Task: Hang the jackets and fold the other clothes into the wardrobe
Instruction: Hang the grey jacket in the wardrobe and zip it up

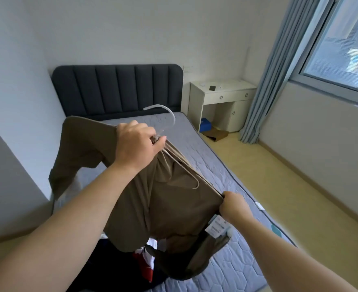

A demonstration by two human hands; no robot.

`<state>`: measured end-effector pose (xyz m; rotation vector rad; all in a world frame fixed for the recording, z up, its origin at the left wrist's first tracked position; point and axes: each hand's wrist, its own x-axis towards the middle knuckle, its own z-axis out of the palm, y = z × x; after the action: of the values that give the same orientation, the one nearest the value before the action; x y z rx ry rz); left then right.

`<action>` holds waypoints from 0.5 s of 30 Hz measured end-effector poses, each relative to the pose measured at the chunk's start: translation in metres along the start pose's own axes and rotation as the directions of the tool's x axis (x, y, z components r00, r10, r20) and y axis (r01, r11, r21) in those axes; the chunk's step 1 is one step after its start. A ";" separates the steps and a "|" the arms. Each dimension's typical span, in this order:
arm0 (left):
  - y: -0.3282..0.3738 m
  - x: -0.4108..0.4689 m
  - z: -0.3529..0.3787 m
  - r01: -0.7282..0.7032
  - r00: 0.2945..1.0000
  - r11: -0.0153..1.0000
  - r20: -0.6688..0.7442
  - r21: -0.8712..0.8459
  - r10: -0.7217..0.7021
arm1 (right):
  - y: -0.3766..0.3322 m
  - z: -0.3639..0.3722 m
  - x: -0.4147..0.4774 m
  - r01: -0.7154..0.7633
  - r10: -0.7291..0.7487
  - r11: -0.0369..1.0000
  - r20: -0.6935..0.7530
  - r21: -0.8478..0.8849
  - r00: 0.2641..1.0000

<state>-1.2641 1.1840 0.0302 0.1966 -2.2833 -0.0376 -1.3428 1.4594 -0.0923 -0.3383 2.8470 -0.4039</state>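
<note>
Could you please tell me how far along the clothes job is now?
Done: nothing shows as put away; no wardrobe is in view. In hand: the left hand grips the hanger at the collar of the brown jacket; the right hand pinches its edge. Left: hanging it, then folding the dark and red clothes on the bed.

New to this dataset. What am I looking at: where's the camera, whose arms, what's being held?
No robot: one wide-angle camera on a person's head looks down at their own bare arms. The left hand grips the neck of a hanger partly inside a brown jacket; the right hand pinches the jacket's edge near a paper tag. Below is a grey mattress with more clothes piled at its near end. A white desk stands by the window.
</note>
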 end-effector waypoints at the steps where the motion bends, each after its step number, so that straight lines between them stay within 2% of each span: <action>1: -0.003 0.001 -0.001 0.027 1.000 1.000 -0.009 -0.005 -0.027 | 0.001 -0.003 0.003 -0.032 0.031 0.998 0.021 0.046 0.999; 3: -0.008 0.003 -0.004 0.057 0.998 0.998 -0.015 -0.016 -0.058 | 0.001 -0.009 0.008 -0.071 0.068 0.981 0.025 0.179 0.997; 5: -0.012 0.004 -0.006 0.064 0.997 0.998 -0.042 -0.013 -0.064 | -0.002 -0.015 0.013 -0.078 0.091 0.948 -0.030 0.310 0.995; 7: -0.016 0.005 -0.007 0.088 0.993 0.996 -0.077 -0.004 -0.088 | -0.007 -0.020 0.016 -0.061 0.092 0.927 -0.067 0.371 0.993; 11: -0.026 0.012 -0.014 0.139 0.981 0.990 -0.143 0.027 -0.134 | -0.005 -0.025 0.015 0.078 -0.072 0.941 -0.031 0.328 0.997; 15: -0.036 0.018 -0.019 0.109 0.985 0.993 -0.142 0.048 -0.101 | 0.005 -0.032 0.009 0.239 -0.251 0.967 0.173 0.086 0.952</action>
<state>-1.2566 1.1463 0.0526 0.3388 -2.1343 -0.0141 -1.3607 1.4698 -0.0663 -0.6838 2.6133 -0.4837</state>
